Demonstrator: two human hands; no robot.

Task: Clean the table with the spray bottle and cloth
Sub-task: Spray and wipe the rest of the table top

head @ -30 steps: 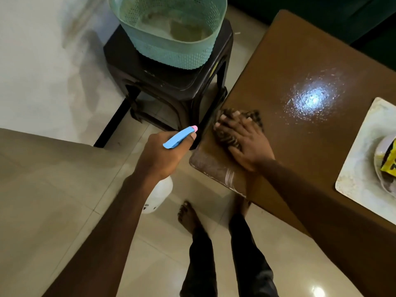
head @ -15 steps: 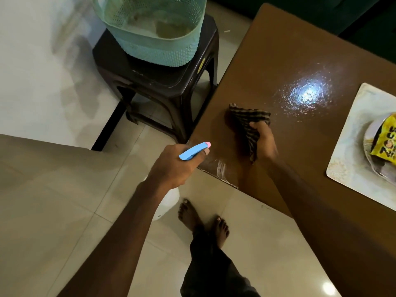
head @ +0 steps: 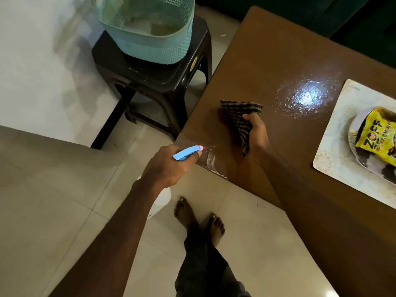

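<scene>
- Left hand fingers grip the white spray bottle with blue trigger head, at the brown glossy surface near-left corner
- Right hand fingers clutch the dark checked cloth, bunched over the surface

The bench is glossy brown. The cloth is dark with pale checked stripes. The spray bottle has a blue head, pink nozzle and white body. The basket is perforated teal, the stool black, the packet yellow.

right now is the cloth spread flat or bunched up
Bunched up: the cloth is gathered in the right hand, lifted, one end hanging in a point.
</scene>
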